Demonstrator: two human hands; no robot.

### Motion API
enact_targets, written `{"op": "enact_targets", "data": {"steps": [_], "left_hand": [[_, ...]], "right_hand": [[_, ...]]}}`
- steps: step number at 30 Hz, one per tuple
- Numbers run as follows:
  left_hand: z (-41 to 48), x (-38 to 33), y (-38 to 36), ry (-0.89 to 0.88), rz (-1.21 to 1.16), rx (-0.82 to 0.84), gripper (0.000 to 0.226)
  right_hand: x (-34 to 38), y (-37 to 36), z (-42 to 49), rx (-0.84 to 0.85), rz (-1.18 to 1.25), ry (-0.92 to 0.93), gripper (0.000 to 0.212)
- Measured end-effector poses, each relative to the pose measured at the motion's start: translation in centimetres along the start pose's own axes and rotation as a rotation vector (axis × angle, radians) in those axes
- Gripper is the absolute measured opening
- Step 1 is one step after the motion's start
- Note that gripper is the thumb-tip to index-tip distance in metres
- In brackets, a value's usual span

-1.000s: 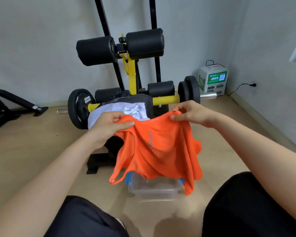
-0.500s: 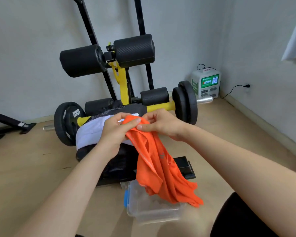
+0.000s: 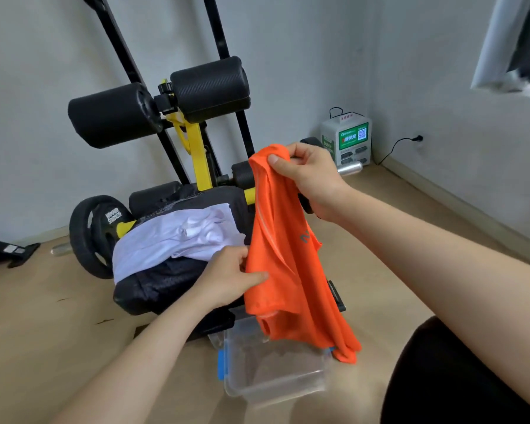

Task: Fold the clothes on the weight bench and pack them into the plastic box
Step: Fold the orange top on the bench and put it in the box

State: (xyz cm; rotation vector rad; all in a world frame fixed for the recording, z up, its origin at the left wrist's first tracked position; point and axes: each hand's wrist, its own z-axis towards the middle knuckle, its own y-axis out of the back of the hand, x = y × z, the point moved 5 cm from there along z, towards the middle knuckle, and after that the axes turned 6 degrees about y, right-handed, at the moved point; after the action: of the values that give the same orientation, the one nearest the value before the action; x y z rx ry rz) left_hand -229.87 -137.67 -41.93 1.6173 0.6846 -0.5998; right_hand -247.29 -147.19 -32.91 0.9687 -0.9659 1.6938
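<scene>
R hand [image 3: 306,179] pinches orange shirt [image 3: 285,261] at its top; L hand [image 3: 230,280] grips its edge lower down, hem hanging over plastic box [image 3: 242,393] below. Best: match edges, fold btwn hands w/o letting go. More clothes [image 3: 178,240] wait on bench [image 3: 236,200], left of grips.

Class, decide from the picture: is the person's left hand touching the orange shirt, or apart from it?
Touching. The head view shows the left hand pinching the orange shirt at its edge, thumb on the cloth.

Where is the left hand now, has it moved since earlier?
Yes. The left hand slid down the orange shirt, now at the white garment's lower edge.
</scene>
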Motion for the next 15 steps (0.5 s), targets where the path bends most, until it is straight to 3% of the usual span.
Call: {"op": "enact_targets", "data": {"steps": [6,10,15], "left_hand": [[0.0,-0.2,-0.1,-0.056,0.077,-0.109,0.012],[-1.1,-2.5,0.5,-0.243,0.131,-0.297,0.030],[-1.8,-4.5,-2.0,-0.530,0.420,-0.260,0.047]], "right_hand": [[0.0,3.2,0.1,-0.163,-0.063,-0.003,0.012],[0.6,3.4,0.1,-0.158,-0.075,0.013,0.015],[1.7,2.9,-0.4,-0.062,-0.086,0.057,0.015]]}}
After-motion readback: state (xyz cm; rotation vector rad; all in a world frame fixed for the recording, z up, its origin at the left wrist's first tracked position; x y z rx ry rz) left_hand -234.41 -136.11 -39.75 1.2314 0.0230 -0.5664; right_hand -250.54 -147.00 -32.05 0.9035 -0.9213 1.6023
